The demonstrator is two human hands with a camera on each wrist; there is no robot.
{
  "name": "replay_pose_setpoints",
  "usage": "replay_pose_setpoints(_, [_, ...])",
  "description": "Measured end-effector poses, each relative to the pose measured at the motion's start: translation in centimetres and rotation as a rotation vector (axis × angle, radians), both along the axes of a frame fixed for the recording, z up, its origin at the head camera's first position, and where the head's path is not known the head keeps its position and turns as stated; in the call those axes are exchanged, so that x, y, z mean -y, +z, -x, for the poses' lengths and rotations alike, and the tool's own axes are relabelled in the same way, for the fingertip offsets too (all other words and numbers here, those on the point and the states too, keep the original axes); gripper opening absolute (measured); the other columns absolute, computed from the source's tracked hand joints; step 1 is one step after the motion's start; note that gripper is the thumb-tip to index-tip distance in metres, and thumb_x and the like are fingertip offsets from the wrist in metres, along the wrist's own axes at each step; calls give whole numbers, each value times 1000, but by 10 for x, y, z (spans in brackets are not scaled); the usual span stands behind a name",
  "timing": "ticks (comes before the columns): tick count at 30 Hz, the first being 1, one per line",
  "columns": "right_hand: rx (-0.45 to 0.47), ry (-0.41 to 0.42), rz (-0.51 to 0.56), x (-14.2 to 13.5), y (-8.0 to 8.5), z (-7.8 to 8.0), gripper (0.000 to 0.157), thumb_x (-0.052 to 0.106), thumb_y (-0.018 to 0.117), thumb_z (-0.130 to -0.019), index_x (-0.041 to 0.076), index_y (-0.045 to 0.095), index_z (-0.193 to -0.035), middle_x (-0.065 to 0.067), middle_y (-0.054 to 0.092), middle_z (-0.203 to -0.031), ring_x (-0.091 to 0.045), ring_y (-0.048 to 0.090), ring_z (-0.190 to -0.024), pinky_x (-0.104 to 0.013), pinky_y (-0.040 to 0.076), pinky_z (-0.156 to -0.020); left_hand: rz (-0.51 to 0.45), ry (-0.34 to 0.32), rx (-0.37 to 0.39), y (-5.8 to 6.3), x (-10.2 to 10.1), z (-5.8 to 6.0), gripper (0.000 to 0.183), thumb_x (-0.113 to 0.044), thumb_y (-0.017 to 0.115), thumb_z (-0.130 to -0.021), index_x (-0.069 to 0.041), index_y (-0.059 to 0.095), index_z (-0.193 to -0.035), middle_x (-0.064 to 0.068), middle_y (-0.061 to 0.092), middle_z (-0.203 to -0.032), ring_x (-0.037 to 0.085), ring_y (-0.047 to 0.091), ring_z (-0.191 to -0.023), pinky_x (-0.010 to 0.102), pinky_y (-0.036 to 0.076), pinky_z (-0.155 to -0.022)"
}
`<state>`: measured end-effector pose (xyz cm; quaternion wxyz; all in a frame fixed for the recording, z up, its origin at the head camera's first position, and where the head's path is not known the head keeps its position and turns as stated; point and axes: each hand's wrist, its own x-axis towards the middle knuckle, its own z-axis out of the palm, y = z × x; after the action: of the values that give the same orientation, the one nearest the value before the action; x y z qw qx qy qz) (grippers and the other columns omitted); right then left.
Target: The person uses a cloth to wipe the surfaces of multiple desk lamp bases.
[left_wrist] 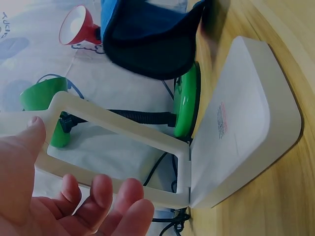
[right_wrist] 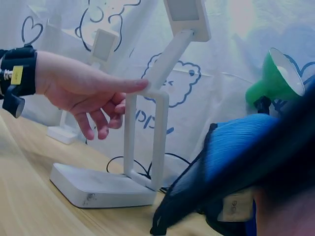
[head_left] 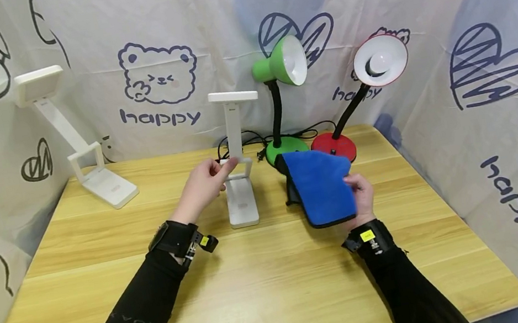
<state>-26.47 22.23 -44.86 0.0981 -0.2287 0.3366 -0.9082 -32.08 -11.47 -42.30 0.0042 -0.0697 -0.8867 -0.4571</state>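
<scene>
A white desk lamp [head_left: 242, 203] stands near the middle of the table, its head raised on a hinged frame. My left hand [head_left: 204, 187] is at this lamp; its straight thumb touches the joint at the top of the frame. In the left wrist view, the other fingers [left_wrist: 102, 189] hang loosely bent beside the frame. My right hand [head_left: 362, 196] grips a blue cloth [head_left: 321, 188] with dark edging by its right side. The cloth hangs in front of the bases of a green desk lamp [head_left: 286, 62] and a red desk lamp [head_left: 334, 146].
Another white desk lamp [head_left: 109, 187] stands at the back left of the wooden table [head_left: 278, 292]. Black cords [head_left: 255, 138] lie along the back edge. Patterned white curtains [head_left: 220, 33] hang behind and at both sides.
</scene>
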Motion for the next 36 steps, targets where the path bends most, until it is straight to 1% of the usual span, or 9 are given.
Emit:
replay_pose_setpoints(1, [134,44,132,-1,-1,-3,27,13,30,-91,12,51,-75,-4,58,-73,-19,53,-63,-32,41,-57,-1,-1,6,1,0,0,70,-81,46,-80,-12,51,-88,11,64,-86,30,67,-81,38,48,-64])
replay_pose_setpoints(2, [226,29,162,-1,-1,-5,30,16,31,-94,12,53,-75,-3,59,-72,-18,55,-64,-30,43,-60,-1,-1,9,1,0,-1,70,-81,46,-79,-12,51,-88,10,64,-86,30,67,-82,38,48,-65])
replay_pose_setpoints(4, [242,91,186,-1,-1,-5,38,32,34,-101,12,57,-77,-4,62,-73,-20,58,-66,-32,44,-61,2,-1,15,3,0,-1,70,-81,46,-80,-12,51,-88,9,63,-86,28,67,-82,37,49,-65])
replay_pose_setpoints(8, [310,103,82,-2,-1,-1,44,51,41,-101,15,62,-88,-1,66,-79,-16,63,-74,-30,46,-65,31,-11,25,6,1,-3,69,-82,44,-80,-13,51,-90,7,62,-86,26,66,-81,36,49,-65])
replay_pose_setpoints(14, [405,-20,-55,-5,-3,3,28,41,46,-102,19,60,-111,4,69,-103,-13,64,-93,-30,49,-83,207,-65,21,6,5,-15,56,-71,53,-85,-15,59,-93,5,63,-85,23,59,-75,35,45,-63])
replay_pose_setpoints(19, [417,-129,127,-13,-9,8,32,29,49,-102,18,49,-133,2,60,-131,-14,57,-120,-30,41,-104,440,-122,-7,-9,-3,-40,51,-55,69,-83,-8,66,-104,7,68,-92,20,61,-75,37,50,-67])
replay_pose_setpoints(26, [341,-130,219,-29,-12,12,45,28,47,-103,19,38,-147,2,46,-148,-15,46,-133,-32,34,-111,730,-114,-251,-36,-23,-68,63,-56,74,-78,1,63,-104,14,67,-97,31,60,-84,47,54,-68])
replay_pose_setpoints(30, [351,-142,211,-36,-12,13,44,27,47,-103,20,41,-146,1,49,-146,-15,48,-131,-33,36,-109,757,-85,-305,-40,-29,-59,68,-55,74,-78,3,61,-110,17,68,-103,34,60,-86,48,54,-68])
replay_pose_setpoints(36, [395,-171,222,-44,-13,16,44,28,50,-101,23,42,-144,3,48,-147,-16,47,-133,-34,37,-108,757,-82,-216,-39,-34,-19,64,-56,75,-76,-1,61,-107,15,69,-102,35,57,-87,50,51,-71])
